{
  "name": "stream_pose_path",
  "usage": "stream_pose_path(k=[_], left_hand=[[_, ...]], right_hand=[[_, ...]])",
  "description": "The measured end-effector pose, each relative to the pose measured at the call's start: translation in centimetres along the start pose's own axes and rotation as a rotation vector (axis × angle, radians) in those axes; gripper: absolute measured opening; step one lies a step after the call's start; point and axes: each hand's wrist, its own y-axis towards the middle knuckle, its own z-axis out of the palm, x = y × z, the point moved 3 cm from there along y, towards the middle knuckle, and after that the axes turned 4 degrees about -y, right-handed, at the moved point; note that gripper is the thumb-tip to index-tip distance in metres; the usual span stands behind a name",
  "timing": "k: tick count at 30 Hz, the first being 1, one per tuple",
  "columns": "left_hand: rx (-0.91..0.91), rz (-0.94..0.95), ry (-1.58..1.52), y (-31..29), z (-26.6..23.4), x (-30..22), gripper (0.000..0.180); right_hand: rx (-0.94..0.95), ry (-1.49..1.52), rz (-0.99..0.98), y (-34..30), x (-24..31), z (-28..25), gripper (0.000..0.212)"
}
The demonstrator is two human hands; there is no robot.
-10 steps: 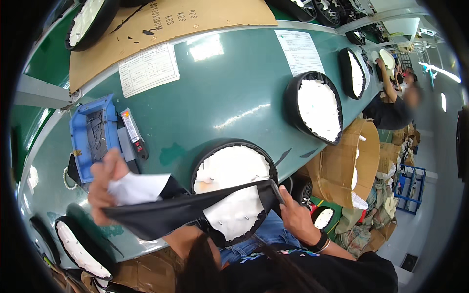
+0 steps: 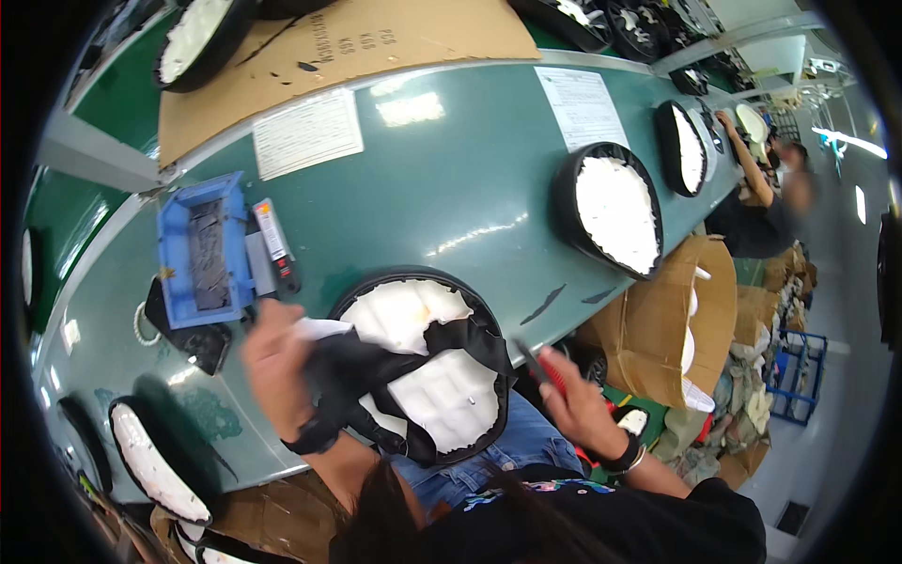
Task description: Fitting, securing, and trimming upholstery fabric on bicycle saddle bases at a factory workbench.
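We keep our hands apart, the left hand (image 2: 280, 365) clutching black fabric (image 2: 349, 365), the right hand (image 2: 581, 410) gripping a red-handled tool (image 2: 552, 372), so a slipping pull could jab the white-padded cushion (image 2: 449, 393) between them.

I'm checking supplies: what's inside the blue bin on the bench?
The blue bin holds flat, dark grey pieces. Those on top show; anything beneath them is covered.

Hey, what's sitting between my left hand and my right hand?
In the head view, a black-rimmed white pad lies between the left hand and right hand, with black fabric across part of it.
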Motion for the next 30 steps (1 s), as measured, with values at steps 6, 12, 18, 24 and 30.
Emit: stream_pose_path(k=[6, 12, 18, 24, 30], left_hand=[[0.186, 0.248, 0.692, -2.8, 8.6, -2.1, 0.037], [0.384, 0.308, 0.900, -4.6, 10.4, 2.5, 0.028], [0.490, 0.008, 0.402, -2.9, 9.2, 3.3, 0.027], [0.507, -0.077, 0.393, -4.5, 7.6, 0.8, 0.024], [0.452, -0.529, 0.084, -5.3, 4.8, 0.8, 0.019]], right_hand=[[-0.065, -0.071, -0.170, 5.9, 2.1, -2.0, 0.051], [0.174, -0.382, -0.236, 7.4, 4.9, -0.7, 0.058], [0.255, -0.716, -0.336, 8.5, 5.6, 1.1, 0.063], [0.266, -0.667, -0.285, 7.0, 4.1, 0.7, 0.066], [0.232, -0.619, -0.224, 3.8, 3.8, 1.5, 0.066]])
